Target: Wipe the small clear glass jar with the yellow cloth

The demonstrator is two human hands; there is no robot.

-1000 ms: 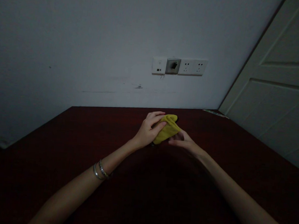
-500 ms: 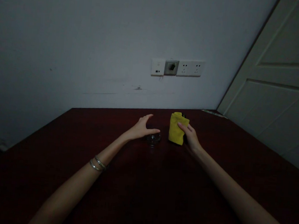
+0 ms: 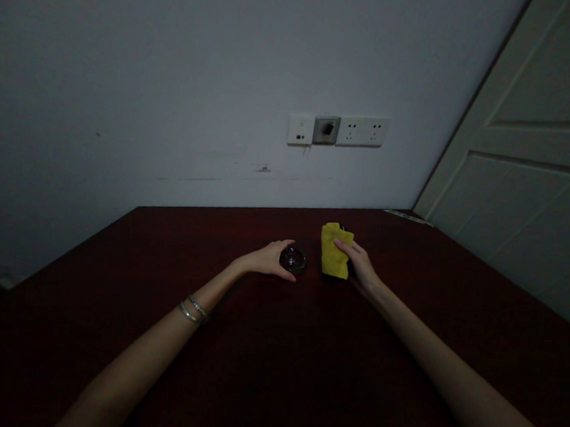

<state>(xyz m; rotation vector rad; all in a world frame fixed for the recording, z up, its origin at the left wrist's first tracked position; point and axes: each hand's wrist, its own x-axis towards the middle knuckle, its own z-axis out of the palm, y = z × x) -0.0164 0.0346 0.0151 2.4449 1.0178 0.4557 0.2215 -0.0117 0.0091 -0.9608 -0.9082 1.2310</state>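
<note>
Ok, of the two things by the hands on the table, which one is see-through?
The small glass container, cupped by the left hand. The other, a folded yellow cloth touched by the right hand, is opaque.

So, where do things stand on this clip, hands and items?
Left hand curved around a small round clear glass container, fingers touching it. Right hand, fingers on a folded yellow cloth. Dark item at the cloth's far edge, unidentified.

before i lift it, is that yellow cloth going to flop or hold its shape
The yellow cloth will probably flop: it lies as a soft folded pad with uneven edges. It likely weighs little for its size. Held under the right hand, it should not slide.
</note>
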